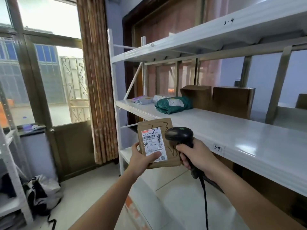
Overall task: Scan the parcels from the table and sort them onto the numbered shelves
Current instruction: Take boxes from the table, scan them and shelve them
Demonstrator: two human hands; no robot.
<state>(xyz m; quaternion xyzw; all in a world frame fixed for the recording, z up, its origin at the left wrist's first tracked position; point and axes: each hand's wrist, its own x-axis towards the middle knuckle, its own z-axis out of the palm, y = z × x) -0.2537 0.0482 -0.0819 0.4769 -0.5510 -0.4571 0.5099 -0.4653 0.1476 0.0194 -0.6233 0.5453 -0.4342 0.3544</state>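
Looks like the scan step: left hand (144, 157) holds the brown parcel (157, 143), right hand (196, 155) grips the scanner (180, 135) just beside its label, so next it probably goes on the shelf (249, 146) marked 3-4.

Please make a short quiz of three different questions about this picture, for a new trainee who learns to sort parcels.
1. True or false: the left hand holds the brown parcel with its white label facing the camera.
2. What does the right hand grip? A) a pen B) a black scanner with a cable C) a roll of tape
3. Fill in: the green parcel lies on the shelf whose front edge is marked ____.

Key:
1. True.
2. B.
3. 3-4; the shelf above is marked 2-4.
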